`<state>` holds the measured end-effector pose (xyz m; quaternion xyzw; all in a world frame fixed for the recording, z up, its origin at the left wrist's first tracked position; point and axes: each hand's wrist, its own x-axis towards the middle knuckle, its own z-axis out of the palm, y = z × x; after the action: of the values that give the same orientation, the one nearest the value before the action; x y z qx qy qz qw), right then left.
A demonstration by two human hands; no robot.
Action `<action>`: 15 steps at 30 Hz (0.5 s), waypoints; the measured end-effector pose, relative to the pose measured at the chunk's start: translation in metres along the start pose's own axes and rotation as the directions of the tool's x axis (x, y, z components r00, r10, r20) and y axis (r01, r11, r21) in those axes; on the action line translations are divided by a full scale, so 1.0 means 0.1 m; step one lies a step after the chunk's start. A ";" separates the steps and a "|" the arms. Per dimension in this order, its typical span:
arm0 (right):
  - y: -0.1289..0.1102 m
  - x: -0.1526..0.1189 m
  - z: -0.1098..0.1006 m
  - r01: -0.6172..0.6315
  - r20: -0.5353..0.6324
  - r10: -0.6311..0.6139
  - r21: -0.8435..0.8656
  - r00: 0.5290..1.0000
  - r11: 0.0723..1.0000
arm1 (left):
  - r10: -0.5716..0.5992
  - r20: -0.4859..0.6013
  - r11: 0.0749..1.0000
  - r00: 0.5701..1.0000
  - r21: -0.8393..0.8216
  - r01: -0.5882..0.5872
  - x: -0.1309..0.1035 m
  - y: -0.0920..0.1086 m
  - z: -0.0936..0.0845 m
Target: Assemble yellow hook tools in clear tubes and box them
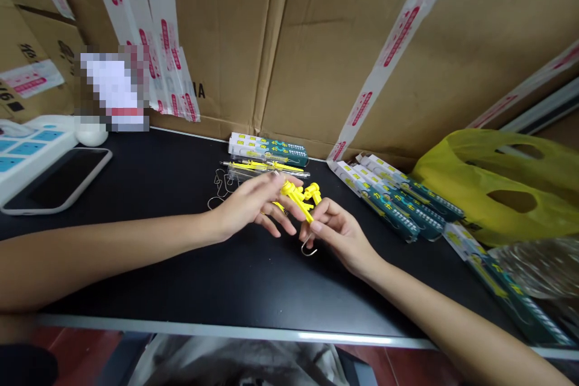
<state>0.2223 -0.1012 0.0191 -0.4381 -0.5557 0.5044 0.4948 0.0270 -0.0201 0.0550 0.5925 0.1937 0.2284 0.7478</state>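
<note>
A yellow plastic piece [297,200] is held between my two hands above the black table. My left hand [260,202] pinches its upper end, with the other fingers spread below. At its lower end, the fingertips of my right hand [337,230] are closed on it. A curved metal hook [309,249] hangs just under my right fingertips; how it joins the yellow piece is hidden. More yellow plastic parts [312,192] lie behind my hands, partly covered. Bent metal wires [219,184] rest on the table beyond my left hand.
Packaged yellow items [266,166] and printed boxes [271,146] lie at the back. More boxes [393,199] and a yellow plastic bag [488,187] are at the right. A phone [61,180] and a power strip [31,145] sit at the left. Cardboard [217,30] stands behind the table [203,289].
</note>
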 end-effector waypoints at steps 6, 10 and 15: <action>0.08 -0.03 0.11 -0.073 0.141 0.060 0.093 0.988 0.993 | 0.152 -0.037 0.955 0.988 0.262 -0.138 0.00 -0.22 0.00; 0.10 -0.02 0.10 -0.084 0.160 0.069 0.090 0.985 0.992 | 0.255 -0.101 0.922 0.962 0.324 -0.211 0.00 -0.19 0.01; 0.09 0.00 0.06 -0.095 0.162 0.080 0.087 0.984 0.992 | 0.263 -0.147 0.951 0.954 0.208 -0.230 0.01 -0.13 0.04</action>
<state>0.2165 -0.1014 0.0098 -0.3968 -0.5490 0.5846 0.4465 0.0313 -0.0255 0.0436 0.6580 0.2029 0.3515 0.6343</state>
